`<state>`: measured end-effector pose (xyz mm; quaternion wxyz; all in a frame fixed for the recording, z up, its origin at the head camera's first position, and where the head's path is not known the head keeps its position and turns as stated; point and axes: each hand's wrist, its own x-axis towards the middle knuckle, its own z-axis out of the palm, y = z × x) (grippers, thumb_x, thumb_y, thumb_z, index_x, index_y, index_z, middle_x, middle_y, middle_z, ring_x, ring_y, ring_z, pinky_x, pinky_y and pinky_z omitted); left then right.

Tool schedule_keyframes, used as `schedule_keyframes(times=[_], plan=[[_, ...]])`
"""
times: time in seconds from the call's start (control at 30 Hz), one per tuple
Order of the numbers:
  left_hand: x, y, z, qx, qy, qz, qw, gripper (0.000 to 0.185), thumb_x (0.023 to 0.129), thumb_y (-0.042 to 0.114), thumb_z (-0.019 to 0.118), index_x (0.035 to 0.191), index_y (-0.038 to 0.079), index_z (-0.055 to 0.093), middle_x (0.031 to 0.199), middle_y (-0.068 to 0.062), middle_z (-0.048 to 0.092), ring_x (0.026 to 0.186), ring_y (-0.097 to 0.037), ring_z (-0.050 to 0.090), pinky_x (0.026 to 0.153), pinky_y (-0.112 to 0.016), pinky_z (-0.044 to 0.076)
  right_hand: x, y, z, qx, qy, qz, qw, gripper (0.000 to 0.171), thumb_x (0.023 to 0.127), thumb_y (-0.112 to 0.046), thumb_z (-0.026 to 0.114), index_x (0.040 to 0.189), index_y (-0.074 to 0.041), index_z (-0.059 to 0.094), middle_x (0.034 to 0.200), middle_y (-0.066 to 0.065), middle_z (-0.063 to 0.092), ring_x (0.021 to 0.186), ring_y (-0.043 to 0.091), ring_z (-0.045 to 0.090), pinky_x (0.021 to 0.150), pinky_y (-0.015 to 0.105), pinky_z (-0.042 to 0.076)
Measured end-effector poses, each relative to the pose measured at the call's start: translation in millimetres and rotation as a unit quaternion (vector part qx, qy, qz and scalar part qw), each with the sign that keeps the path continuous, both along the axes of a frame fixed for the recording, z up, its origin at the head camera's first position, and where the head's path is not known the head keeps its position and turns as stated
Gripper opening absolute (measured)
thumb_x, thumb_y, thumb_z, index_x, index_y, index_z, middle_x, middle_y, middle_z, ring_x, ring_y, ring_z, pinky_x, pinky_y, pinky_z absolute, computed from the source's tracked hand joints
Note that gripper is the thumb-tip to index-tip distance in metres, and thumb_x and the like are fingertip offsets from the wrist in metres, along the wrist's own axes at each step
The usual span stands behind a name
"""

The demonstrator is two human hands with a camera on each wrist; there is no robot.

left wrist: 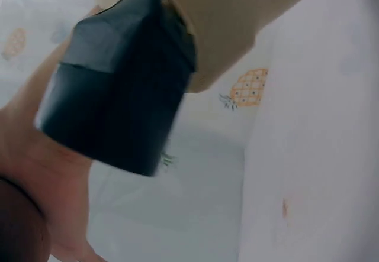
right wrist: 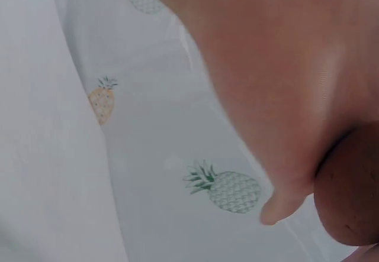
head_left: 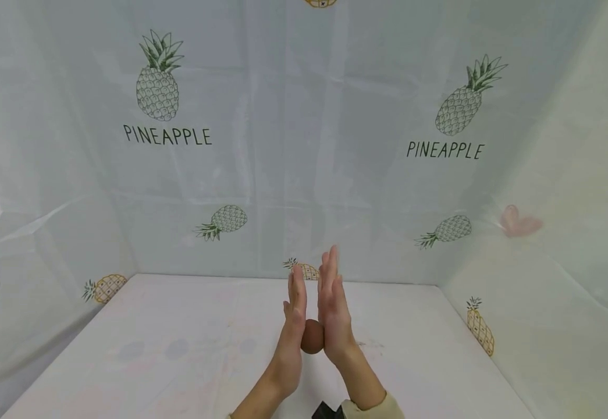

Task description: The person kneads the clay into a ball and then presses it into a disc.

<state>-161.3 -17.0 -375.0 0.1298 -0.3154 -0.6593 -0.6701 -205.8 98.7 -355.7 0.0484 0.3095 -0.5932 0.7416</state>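
A smooth brown ball (head_left: 312, 336) sits between two upright palms above the table. My left hand (head_left: 293, 331) touches its left side with straight fingers pointing up and away. Against the opposite side lies my right hand (head_left: 333, 311), its fingers also straight and close together. The fingertips of the two hands stand apart, with a narrow gap between them. In the right wrist view the ball (right wrist: 349, 185) shows faint small marks on its surface, beside a bare palm. Part of the ball (left wrist: 21, 226) also shows at the lower left of the left wrist view.
Beneath the hands is a white table (head_left: 413, 349) with faint smudges. A pale curtain (head_left: 293, 145) printed with pineapples hangs behind it and along both sides. A black device (left wrist: 118, 84) sits by a cream sleeve (left wrist: 225, 25).
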Motion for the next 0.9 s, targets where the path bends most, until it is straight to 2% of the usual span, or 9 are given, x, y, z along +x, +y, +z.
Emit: schedule_keyframes(times=[0.23, 0.47, 0.57, 0.73, 0.9], plan=[[0.0, -13, 9.3, 0.017, -0.011, 0.027, 0.9994, 0.058, 0.112, 0.039, 0.002, 0.169, 0.038, -0.010, 0.176, 0.020, -0.016, 0.160, -0.003, -0.022, 0.123, -0.058, -0.026, 3.0, -16, -8.1, 0.040, -0.027, 0.048, 0.998, 0.062, 0.112, -0.057, 0.001, 0.168, -0.038, -0.018, 0.175, -0.015, -0.018, 0.162, 0.016, -0.022, 0.120, 0.069, -0.023], [-7.7, -26, 15.5, 0.035, -0.015, 0.050, 0.9980, 0.060, 0.111, 0.050, 0.004, 0.168, 0.040, -0.011, 0.174, 0.023, -0.019, 0.158, -0.002, -0.024, 0.120, -0.059, -0.030, 14.5, -28, -10.8, 0.061, -0.034, 0.076, 0.995, 0.056, 0.112, -0.056, 0.001, 0.166, -0.048, -0.013, 0.175, -0.017, -0.016, 0.162, 0.011, -0.017, 0.124, 0.065, -0.019], [-13.2, -31, 14.0, 0.037, -0.013, 0.062, 0.9973, 0.060, 0.111, 0.051, 0.004, 0.168, 0.040, -0.012, 0.173, 0.023, -0.020, 0.159, -0.003, -0.025, 0.120, -0.058, -0.030, 19.8, -30, -9.0, 0.062, -0.028, 0.079, 0.995, 0.055, 0.112, -0.054, 0.000, 0.166, -0.050, -0.011, 0.175, -0.018, -0.016, 0.162, 0.010, -0.015, 0.125, 0.064, -0.018], [-23.1, -37, 7.5, 0.033, -0.013, 0.088, 0.9955, 0.059, 0.112, 0.045, 0.004, 0.168, 0.037, -0.013, 0.174, 0.020, -0.020, 0.159, -0.009, -0.026, 0.119, -0.063, -0.030, 27.3, -31, -4.1, 0.069, -0.009, 0.069, 0.995, 0.054, 0.113, -0.051, -0.001, 0.166, -0.049, -0.011, 0.175, -0.019, -0.015, 0.162, 0.011, -0.016, 0.124, 0.066, -0.019], [-30.0, -35, -2.1, 0.015, -0.034, 0.099, 0.9943, 0.059, 0.112, 0.044, 0.003, 0.168, 0.037, -0.015, 0.173, 0.020, -0.021, 0.158, -0.009, -0.029, 0.117, -0.065, -0.031, 32.2, -28, 4.2, 0.069, 0.011, 0.047, 0.996, 0.055, 0.112, -0.051, -0.002, 0.166, -0.047, -0.010, 0.175, -0.019, -0.015, 0.163, 0.013, -0.015, 0.120, 0.070, -0.021]])
